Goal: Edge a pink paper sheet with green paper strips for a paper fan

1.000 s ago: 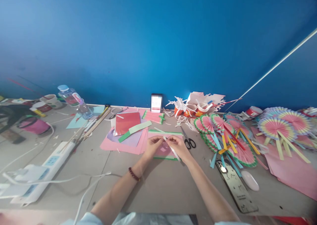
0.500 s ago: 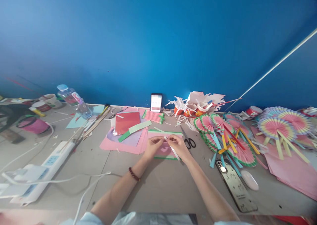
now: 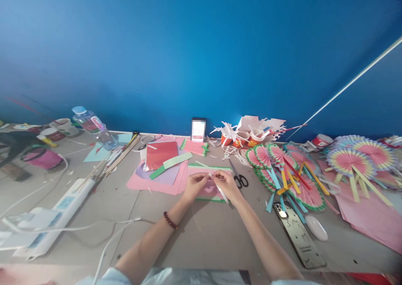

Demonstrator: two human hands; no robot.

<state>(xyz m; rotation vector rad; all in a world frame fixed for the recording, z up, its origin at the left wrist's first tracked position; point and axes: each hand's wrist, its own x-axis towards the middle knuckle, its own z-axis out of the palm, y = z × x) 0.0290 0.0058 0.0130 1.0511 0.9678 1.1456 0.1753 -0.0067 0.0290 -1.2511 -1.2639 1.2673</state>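
Observation:
Fingertips nearly together, my left hand (image 3: 198, 184) and my right hand (image 3: 225, 184) pinch a narrow white strip (image 3: 222, 193). One tail of it hangs down in front of my right palm. Whether it is paper or tape I cannot tell. Below both hands lies a pink sheet with green edges (image 3: 211, 195), partly hidden by them. A pale thin strip (image 3: 202, 165) slants across its far edge. Black-handled scissors (image 3: 240, 181) rest just right of my right hand.
Left of my hands are stacked pink paper (image 3: 135, 183), a red packet (image 3: 161, 155) and green strips (image 3: 172, 163). Pleated paper fans (image 3: 309, 193), a phone (image 3: 301, 239) and a white case (image 3: 316, 228) lie right. A power strip (image 3: 70, 203) with cables stands left, beyond it a bottle (image 3: 94, 126).

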